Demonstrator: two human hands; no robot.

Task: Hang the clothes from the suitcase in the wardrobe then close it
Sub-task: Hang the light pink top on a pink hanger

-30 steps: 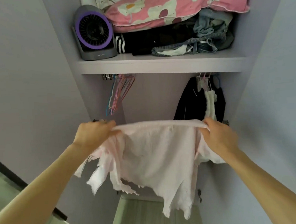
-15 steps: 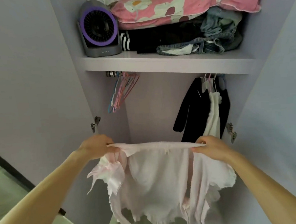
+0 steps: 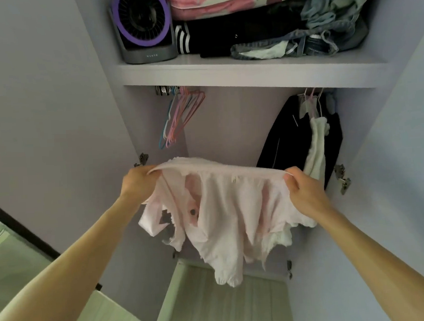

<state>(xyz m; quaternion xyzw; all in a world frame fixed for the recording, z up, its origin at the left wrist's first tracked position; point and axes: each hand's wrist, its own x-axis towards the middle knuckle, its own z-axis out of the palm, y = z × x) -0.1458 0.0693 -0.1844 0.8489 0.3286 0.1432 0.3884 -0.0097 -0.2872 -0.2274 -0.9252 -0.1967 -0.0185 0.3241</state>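
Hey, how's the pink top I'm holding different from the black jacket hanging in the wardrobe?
The pink top is pale with frilly edges, while the black jacket is dark and plain. The pink top is stretched between the left hand and the right hand and is on no hanger. The black jacket hangs on one of the right-hand hangers under the shelf. Both are garments and both droop loosely.

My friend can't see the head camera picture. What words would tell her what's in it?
A left hand and right hand hold a pale pink garment stretched out before an open wardrobe. Inside, empty hangers hang on the left, a black jacket on the right, and a fan sits on the shelf above.
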